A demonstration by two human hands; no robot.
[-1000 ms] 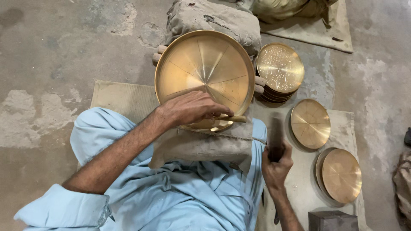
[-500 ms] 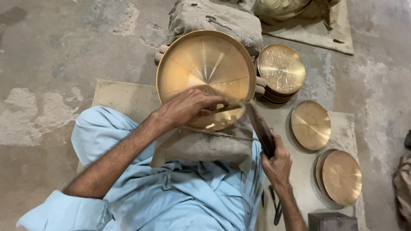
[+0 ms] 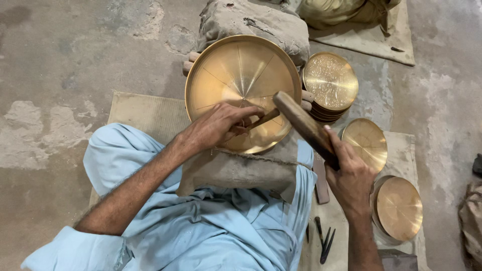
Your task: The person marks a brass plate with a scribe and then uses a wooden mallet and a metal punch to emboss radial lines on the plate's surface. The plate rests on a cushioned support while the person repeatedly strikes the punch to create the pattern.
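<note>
Glossy brass plate (image 3: 236,75), wooden mallet (image 3: 306,128), coarse burlap cushion (image 3: 241,168), rough concrete floor (image 3: 75,50).

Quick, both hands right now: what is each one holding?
Left hand: closed on a thin chisel set against the large brass plate.
Right hand: closed on a wooden mallet.

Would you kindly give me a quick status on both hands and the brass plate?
Left hand holds thin chisel on large brass plate. Right hand grips wooden mallet above it. Nothing obstructing.
</note>
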